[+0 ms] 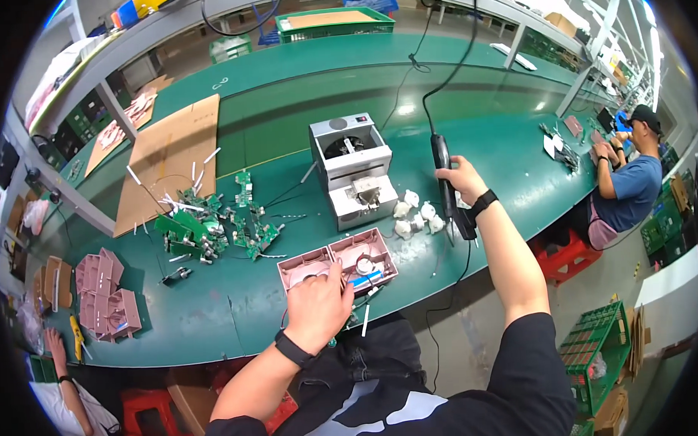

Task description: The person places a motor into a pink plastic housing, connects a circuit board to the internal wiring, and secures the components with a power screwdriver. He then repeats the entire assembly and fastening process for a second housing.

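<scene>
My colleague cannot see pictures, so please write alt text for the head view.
A person's right hand holds a black corded tool while the left hand is at an open pink box on a green workbench. Nearby are a grey machine, white lumps and green circuit boards.

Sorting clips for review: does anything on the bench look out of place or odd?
Green circuit boards left of the grey machine lie heaped at mixed angles with white pieces poking out, which looks untidy; I can't judge damage.
</scene>
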A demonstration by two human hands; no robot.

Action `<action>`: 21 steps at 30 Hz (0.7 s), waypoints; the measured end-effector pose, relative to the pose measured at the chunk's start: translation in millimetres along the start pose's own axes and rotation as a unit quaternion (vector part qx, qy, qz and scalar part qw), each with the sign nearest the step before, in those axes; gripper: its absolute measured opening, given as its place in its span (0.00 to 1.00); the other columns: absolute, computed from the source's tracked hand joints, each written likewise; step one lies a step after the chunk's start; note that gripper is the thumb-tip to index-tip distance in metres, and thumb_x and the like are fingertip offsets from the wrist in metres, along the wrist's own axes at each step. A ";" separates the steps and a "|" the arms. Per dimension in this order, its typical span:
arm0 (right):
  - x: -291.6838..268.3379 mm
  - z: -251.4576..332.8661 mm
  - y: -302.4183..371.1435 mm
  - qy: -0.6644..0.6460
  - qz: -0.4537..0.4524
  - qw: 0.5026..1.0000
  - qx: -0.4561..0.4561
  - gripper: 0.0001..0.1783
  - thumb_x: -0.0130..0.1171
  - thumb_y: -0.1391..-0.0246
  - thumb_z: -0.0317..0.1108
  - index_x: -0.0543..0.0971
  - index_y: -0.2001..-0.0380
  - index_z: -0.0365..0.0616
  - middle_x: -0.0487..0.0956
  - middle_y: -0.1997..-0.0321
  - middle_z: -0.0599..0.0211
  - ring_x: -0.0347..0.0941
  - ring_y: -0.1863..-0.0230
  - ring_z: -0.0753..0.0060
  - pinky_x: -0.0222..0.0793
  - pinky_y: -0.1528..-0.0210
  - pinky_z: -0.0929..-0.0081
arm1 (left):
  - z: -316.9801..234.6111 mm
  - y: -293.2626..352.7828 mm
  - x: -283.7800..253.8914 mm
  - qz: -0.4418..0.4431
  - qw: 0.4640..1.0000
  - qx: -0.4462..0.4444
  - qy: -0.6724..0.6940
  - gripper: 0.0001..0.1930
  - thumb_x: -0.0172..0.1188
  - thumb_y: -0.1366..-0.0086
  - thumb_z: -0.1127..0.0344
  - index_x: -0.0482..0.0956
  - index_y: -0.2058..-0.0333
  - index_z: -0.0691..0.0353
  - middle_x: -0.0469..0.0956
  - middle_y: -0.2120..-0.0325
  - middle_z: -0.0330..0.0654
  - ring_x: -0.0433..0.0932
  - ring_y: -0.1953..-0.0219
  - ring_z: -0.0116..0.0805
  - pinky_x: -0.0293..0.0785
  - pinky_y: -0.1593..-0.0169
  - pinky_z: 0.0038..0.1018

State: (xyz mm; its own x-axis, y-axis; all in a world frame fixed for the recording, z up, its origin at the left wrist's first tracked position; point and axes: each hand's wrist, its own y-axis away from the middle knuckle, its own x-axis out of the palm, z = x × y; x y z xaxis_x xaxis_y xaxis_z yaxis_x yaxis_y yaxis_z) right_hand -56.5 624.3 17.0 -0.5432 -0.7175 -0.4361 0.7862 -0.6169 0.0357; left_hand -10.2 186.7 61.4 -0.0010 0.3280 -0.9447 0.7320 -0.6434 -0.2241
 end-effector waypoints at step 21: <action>-81.4 -103.9 40.9 -0.225 -0.141 0.964 0.020 0.15 0.61 0.31 0.43 0.80 0.60 0.39 0.77 0.69 0.72 0.72 0.72 0.84 0.71 0.71 0.84 | 34.7 -0.8 -72.0 0.014 0.975 -0.100 0.197 0.13 0.66 0.41 0.71 0.84 0.56 0.56 0.77 0.82 0.38 0.77 0.81 0.33 0.74 0.72 0.31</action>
State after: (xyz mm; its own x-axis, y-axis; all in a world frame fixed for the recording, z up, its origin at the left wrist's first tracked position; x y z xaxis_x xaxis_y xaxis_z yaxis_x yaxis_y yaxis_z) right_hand 50.6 691.1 -39.5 -0.8134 -0.5817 0.0006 0.5816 -0.8134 0.0121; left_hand -34.3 139.6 121.3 0.2535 0.5779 -0.7757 0.8467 -0.5204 -0.1110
